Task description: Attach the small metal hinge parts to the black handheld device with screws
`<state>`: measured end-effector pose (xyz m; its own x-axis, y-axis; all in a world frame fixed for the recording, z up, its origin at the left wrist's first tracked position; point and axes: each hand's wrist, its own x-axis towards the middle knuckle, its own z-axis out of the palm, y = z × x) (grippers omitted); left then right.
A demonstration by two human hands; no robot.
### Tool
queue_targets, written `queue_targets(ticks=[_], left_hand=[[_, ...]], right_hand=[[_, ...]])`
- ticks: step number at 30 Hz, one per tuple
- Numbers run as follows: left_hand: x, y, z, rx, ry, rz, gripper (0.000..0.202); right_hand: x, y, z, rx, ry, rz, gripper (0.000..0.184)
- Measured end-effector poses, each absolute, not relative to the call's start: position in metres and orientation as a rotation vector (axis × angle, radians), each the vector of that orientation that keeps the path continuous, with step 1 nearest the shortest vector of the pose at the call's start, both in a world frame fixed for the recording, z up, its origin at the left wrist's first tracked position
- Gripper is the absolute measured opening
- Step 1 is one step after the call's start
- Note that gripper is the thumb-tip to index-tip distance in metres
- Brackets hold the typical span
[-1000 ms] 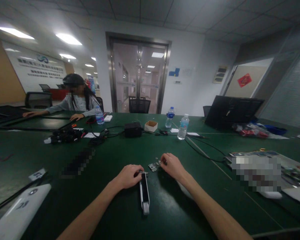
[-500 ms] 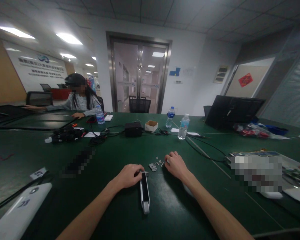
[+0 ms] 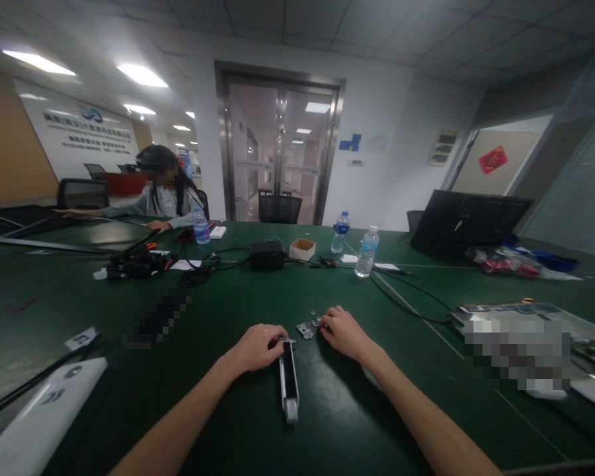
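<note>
My left hand [image 3: 259, 346] is closed on the far end of a long, narrow white bar with a black strip [image 3: 290, 378], which lies on the table pointing toward me. Just right of that end is a small metal bracket [image 3: 305, 330]. My right hand [image 3: 344, 332] rests beside the bracket, fingers bent down and bunched over several tiny metal nuts [image 3: 315, 322], partly covering them. Whatever its fingertips pinch, if anything, is too small to make out.
Across the green table stand two water bottles [image 3: 367, 252], a small open box [image 3: 302, 249] and a black box [image 3: 266, 256] among cables. A white panel [image 3: 44, 415] lies at left, a monitor [image 3: 469, 221] stands at right. A person [image 3: 166, 192] sits at far left.
My right hand has moved slightly left, closer to the bracket, and covers more of the nuts. My left hand stays on the bar. The view has shifted a little.
</note>
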<state>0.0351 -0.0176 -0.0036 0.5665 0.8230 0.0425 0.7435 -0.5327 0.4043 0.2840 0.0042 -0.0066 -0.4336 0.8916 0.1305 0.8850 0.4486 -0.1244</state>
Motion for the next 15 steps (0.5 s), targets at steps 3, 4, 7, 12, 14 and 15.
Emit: queue_targets(ticks=[3,4,7,12,14,15], left_hand=[[0.0351,-0.0181,-0.0031,2.471,1.283,0.323,0.030],[0.0350,-0.0179,-0.0034,2.471,1.281,0.327,0.029],[0.0348,-0.0170,-0.0049,2.472,1.277,0.339,0.028],[0.0345,-0.0175,-0.0049,2.471,1.288,0.334,0.027],[0.0344,-0.0174,-0.0048,2.467,1.282,0.330,0.028],[0.0343,-0.0172,-0.0051,2.468,1.279,0.332,0.028]], right_hand=[[0.2821,0.0037,-0.0058,-1.588,-2.520,0.079,0.021],[0.2816,0.0037,-0.0058,-1.599,-2.517,0.080,0.020],[0.2814,0.0047,-0.0069,-1.628,-2.515,0.087,0.015],[0.2837,0.0076,-0.0113,-1.653,-2.496,0.175,0.013],[0.2839,0.0077,-0.0120,-1.649,-2.492,0.210,0.013],[0.2838,0.0073,-0.0115,-1.647,-2.488,0.218,0.013]])
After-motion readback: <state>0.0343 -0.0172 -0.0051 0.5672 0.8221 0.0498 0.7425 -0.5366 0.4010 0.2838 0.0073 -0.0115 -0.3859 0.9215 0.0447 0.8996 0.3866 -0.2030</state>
